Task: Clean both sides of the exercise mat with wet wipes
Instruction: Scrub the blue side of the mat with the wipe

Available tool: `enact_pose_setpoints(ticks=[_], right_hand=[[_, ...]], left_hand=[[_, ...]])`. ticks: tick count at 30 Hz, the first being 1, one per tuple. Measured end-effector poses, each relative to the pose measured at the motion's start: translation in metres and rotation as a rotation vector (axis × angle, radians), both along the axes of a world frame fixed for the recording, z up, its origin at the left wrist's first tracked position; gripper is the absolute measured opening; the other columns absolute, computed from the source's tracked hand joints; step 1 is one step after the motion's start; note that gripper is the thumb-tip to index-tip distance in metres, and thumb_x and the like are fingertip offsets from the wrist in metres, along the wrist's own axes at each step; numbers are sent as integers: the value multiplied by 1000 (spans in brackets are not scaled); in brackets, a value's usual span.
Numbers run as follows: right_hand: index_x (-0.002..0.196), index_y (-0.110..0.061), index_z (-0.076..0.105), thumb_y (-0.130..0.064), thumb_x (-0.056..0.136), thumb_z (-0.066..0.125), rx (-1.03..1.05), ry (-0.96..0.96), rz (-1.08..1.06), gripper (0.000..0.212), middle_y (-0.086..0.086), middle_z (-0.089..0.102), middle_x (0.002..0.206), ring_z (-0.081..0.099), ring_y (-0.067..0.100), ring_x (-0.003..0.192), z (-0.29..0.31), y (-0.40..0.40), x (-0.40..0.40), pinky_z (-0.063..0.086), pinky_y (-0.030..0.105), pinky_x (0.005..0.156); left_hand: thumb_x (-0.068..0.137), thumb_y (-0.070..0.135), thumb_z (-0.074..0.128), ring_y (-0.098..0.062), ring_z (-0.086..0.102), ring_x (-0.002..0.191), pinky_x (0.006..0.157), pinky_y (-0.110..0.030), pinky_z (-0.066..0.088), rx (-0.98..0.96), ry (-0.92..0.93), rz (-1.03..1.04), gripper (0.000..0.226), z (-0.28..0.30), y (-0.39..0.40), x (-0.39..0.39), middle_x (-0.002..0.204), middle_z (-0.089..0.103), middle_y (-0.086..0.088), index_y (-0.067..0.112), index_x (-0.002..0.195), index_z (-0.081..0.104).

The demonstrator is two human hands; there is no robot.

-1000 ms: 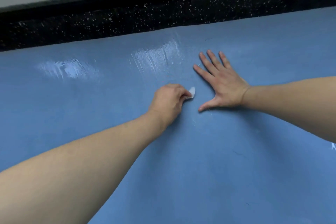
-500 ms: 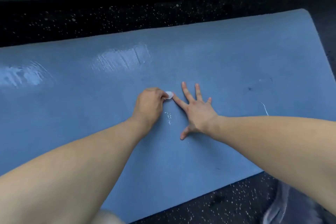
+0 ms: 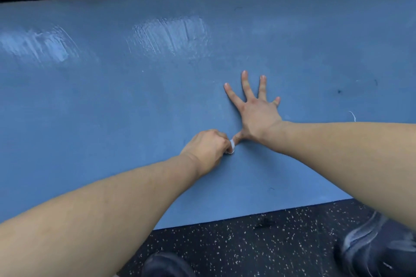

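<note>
A blue exercise mat (image 3: 112, 108) lies flat across the black speckled floor. My left hand (image 3: 206, 147) is curled into a fist on the mat and grips a small white wet wipe (image 3: 231, 146), of which only a bit sticks out on the right. My right hand (image 3: 254, 105) presses flat on the mat with fingers spread, its thumb tip touching the wipe. Two shiny wet streaked patches, one (image 3: 171, 33) near the middle and one (image 3: 38, 45) at the left, show near the mat's far edge.
The black speckled floor (image 3: 247, 243) borders the mat on the near side and far side. Dark shoes (image 3: 378, 247) sit at the bottom right and bottom centre. A small dark speck (image 3: 339, 91) and a white thread (image 3: 353, 116) lie on the mat at right.
My left hand with the wipe has slid back toward me along the mat. My right hand has stayed flat on the mat, and the view has tilted down to show the near edge.
</note>
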State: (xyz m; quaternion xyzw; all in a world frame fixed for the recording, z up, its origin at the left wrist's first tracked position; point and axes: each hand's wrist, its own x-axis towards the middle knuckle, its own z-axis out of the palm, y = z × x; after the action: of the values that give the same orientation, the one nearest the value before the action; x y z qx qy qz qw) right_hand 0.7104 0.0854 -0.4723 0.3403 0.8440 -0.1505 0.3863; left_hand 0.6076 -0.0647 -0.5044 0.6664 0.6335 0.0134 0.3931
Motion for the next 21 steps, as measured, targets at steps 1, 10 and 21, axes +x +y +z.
enact_pose_setpoints(ticks=[1,10,21], right_hand=[[157,-48,-30,-87,41,85,-6,6,-3,168,4,-49,161,-27,55,152,1,0,0,31,85,105],[156,-48,-32,-84,44,87,-32,31,-3,168,1,-50,160,-30,54,152,2,1,1,29,86,107],[165,-40,-15,-98,58,62,-26,351,126,145,3,-32,171,-22,39,159,-9,-35,81,-1,72,124]], left_hand=[[85,7,62,-25,62,99,77,-36,52,-13,3,17,34,2,1,1,106,67,6,33,105,69],[92,12,66,-21,60,92,62,-28,39,164,47,166,26,0,-17,12,104,69,11,34,104,74],[86,15,68,-23,68,80,76,-30,52,413,127,755,14,11,-22,2,91,73,-1,19,94,79]])
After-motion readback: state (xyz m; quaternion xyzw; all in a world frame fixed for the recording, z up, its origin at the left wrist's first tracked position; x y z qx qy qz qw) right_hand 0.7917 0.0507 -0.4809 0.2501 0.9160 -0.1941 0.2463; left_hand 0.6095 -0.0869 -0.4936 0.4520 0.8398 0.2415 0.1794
